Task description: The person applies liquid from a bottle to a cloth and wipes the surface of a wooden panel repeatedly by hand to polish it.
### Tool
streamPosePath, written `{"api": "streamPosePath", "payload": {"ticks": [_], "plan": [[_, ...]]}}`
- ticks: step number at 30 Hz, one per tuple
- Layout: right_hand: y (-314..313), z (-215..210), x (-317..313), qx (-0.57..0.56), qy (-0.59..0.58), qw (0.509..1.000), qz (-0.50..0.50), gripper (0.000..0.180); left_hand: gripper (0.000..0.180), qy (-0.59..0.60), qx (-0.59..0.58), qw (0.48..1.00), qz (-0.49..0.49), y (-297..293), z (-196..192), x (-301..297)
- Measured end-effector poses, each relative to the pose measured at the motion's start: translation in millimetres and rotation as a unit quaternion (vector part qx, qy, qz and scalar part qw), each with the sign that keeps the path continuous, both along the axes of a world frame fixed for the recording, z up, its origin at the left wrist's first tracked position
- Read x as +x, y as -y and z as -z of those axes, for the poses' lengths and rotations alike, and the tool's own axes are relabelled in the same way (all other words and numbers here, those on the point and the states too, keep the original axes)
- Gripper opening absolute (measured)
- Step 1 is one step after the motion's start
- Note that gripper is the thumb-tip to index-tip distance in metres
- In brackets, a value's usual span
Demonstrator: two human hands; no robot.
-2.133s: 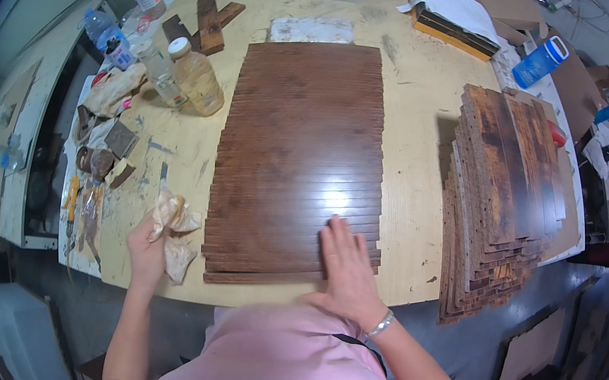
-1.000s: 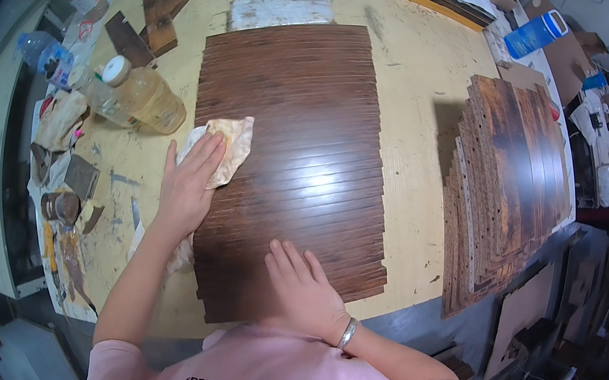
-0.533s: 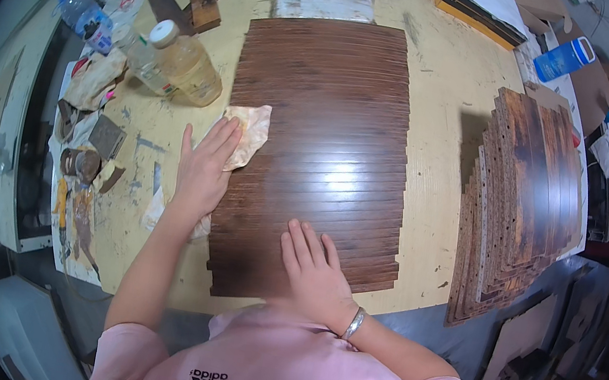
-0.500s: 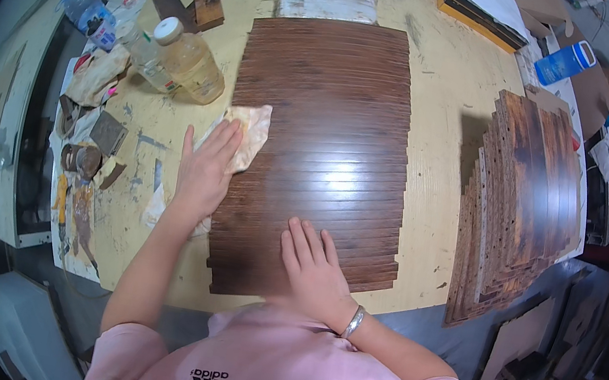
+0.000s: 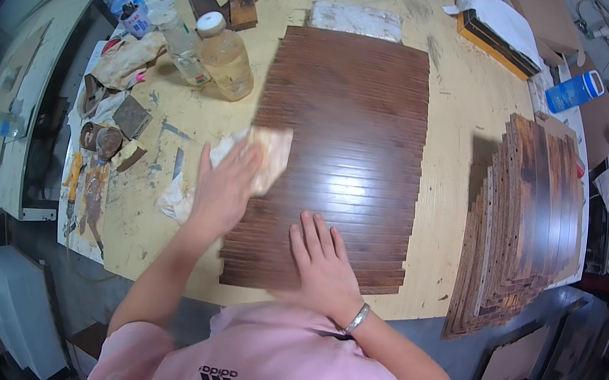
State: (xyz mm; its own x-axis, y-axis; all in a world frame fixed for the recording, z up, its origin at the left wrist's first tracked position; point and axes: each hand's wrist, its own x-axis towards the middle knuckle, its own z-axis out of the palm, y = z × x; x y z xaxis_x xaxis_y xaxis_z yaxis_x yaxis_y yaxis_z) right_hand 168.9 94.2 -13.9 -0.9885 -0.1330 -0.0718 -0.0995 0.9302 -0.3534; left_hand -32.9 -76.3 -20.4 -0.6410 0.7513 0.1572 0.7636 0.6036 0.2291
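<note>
A dark brown panel of narrow wooden strips (image 5: 358,110), its side edges uneven and its surface glossy, lies on the pale yellow table in front of me. At its left edge, my left hand (image 5: 229,181) presses a stained cream cloth (image 5: 272,164) against the strips, fingers lying over it and slightly blurred. My right hand (image 5: 325,262), with a silver bracelet at the wrist, rests flat on the near part of the panel, fingers spread, holding nothing.
Left of the panel stand a white-capped jar of yellowish liquid (image 5: 226,68) and several bottles. Dark wood offcuts (image 5: 241,2), rags and tools lie there too. A white-smeared block (image 5: 355,20) sits behind the panel. Stacked boards (image 5: 532,200) and a blue bottle (image 5: 575,92) are on the right.
The whole view has shifted a little. My left hand and the cloth have slid slightly nearer to me along the panel's left edge. My right hand stays on the panel.
</note>
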Motion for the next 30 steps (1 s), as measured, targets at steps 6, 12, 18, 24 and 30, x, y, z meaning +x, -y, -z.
{"api": "streamPosePath", "payload": {"ticks": [6, 12, 18, 24, 30], "plan": [[-2.7, -3.4, -1.5, -0.005, 0.005, 1.000, 0.012, 0.115, 0.046, 0.047, -0.026, 0.998, 0.016, 48.2, -20.3, 70.1], [3.4, -16.6, -5.5, -0.006, 0.008, 1.000, -0.002, 0.114, 0.054, 0.006, 0.014, 1.000, -0.012, -15.8, -11.3, -5.3], [-3.1, -12.7, -0.1, -0.003, 0.005, 1.000, 0.014, 0.113, 0.047, 0.049, -0.031, 0.996, 0.061, 62.3, -21.4, 88.5], [2.6, -15.6, -3.2, -0.005, 0.004, 1.000, 0.001, 0.115, 0.044, 0.018, 0.026, 0.999, -0.011, 40.0, -9.3, 54.5], [-1.3, -18.0, -0.6, -0.003, 0.000, 1.000, 0.013, 0.117, 0.045, 0.066, -0.017, 0.998, 0.012, 77.5, -18.6, 117.9]]}}
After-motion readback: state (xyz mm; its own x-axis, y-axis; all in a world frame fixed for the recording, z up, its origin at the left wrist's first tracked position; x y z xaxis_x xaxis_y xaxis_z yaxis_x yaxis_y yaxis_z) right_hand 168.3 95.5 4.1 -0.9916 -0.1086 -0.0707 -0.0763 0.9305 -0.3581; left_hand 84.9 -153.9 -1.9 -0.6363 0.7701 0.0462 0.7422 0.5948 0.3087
